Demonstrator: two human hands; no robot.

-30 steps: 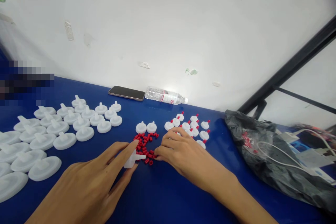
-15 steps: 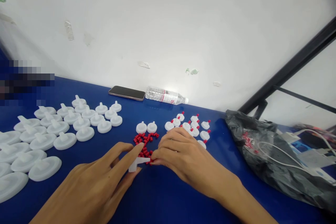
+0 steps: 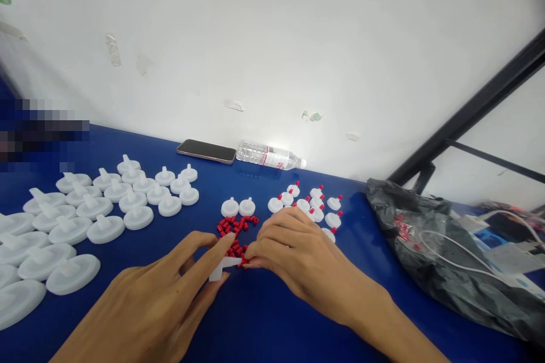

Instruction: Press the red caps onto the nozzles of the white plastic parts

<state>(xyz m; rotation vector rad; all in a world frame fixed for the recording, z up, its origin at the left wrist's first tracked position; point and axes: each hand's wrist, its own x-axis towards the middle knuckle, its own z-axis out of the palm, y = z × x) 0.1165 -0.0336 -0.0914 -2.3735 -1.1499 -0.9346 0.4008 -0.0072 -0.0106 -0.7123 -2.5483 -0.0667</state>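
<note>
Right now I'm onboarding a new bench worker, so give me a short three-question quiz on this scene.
1. True or false: the left hand holds a white disc part tipped on its side, stem toward the right hand.
2. Which group already carries red tips? A) the white discs far left B) the discs behind the right hand C) the two discs behind the red caps
3. Fill in: the loose red caps lie in a pile on the ____ table.

Key: 1 true; 2 B; 3 blue.
</note>
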